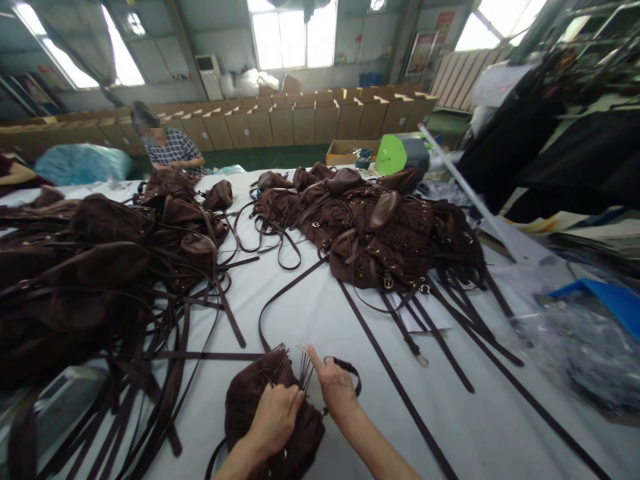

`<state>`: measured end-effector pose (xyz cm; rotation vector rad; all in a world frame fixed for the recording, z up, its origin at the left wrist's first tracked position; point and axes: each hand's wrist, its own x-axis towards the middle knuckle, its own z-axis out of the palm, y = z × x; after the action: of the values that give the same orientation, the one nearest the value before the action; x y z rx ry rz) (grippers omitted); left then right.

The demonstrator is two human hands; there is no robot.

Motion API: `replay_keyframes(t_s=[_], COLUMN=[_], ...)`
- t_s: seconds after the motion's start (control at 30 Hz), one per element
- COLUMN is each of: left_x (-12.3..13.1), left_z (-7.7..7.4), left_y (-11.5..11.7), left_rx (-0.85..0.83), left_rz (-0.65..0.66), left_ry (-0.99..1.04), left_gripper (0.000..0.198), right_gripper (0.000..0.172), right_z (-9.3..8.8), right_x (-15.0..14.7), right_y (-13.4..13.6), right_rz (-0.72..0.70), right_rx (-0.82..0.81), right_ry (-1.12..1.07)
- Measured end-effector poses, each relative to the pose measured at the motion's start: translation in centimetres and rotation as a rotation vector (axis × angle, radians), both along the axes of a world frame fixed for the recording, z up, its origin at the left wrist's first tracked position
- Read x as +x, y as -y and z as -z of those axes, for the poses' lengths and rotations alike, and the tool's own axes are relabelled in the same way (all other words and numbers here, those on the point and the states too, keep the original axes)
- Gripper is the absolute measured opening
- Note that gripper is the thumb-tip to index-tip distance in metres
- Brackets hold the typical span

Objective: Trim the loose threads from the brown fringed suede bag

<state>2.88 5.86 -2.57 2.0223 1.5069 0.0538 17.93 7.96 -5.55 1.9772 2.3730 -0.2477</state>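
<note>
Far to the left of the fringed bag (245, 397), we are seeing a co-worker's dark red sleeve (17, 175) and, nearer, a heap of dark brown bags (115, 220), its loose straps trailing toward that landmark. Beyond the fringed bag and to its left, a person in a checked shirt (177, 147) is working behind more brown goods.

The fringed bag itself is lying on the white table covering (310, 303), beneath the hands. On top of it, the left hand (277, 413) is gripping the dark material, fingers curled nearly closed; we are not seeing its fingertips. At the bag's right side, the right hand (339, 387) is pointing its index finger toward the fringe (304, 370), the other fingers partly bent. A thin pale item (301, 348) is showing by that fingertip; we are unable to tell whether the hand is pinching it or any strands. A dark strap loop (356, 375) is curving off the bag's right side.

Beyond and right of the fringed bag, a second brown heap (380, 227) is spreading out; farther beyond, a green-fronted machine (393, 155) is standing. Far right of the bag, clear plastic packaging (565, 347) is lying beside a blue sheet (600, 300).
</note>
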Motion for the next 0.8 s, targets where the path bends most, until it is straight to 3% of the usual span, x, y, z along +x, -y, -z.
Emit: replay_keyframes(t_s=[0.13,0.27,0.37,0.47,0.57,0.67,0.8], left_x=[0.4,0.1,-1.9,-4.3,-5.5,-5.5,-5.0], left_z=[0.1,0.7,1.2,1.6,1.8,1.9,2.6], left_y=[2.8,5.3,4.0,0.6,-2.4,-3.5,-2.8], left_rx=[-0.03,-0.096,-0.089,-0.061,-0.061,-0.1,-0.135], left_rz=[-0.046,-0.185,-0.369,-0.511,-0.569,-0.569,-0.528], left_ry=[0.089,0.235,0.3,0.357,0.43,0.478,0.473], left_gripper=[0.039,0.032,0.037,0.038,0.041,0.044,0.044], right_gripper=[0.066,0.06,0.056,0.053,0.054,0.064,0.079], right_z=[-0.4,-2.5,-4.4,-4.9,-2.6,1.4,5.1], right_x=[1.5,6.7,8.7,6.6,2.2,-1.5,-3.0], right_y=[-2.1,-6.6,-7.5,-3.9,2.5,7.3,7.9], right_rz=[0.244,0.38,0.311,0.145,-0.041,-0.213,-0.141], right_rx=[-0.116,-0.083,-0.058,-0.022,0.061,-0.023,-0.109], right_ry=[-0.023,-0.024,-0.095,-0.34,-0.611,-0.476,-0.221])
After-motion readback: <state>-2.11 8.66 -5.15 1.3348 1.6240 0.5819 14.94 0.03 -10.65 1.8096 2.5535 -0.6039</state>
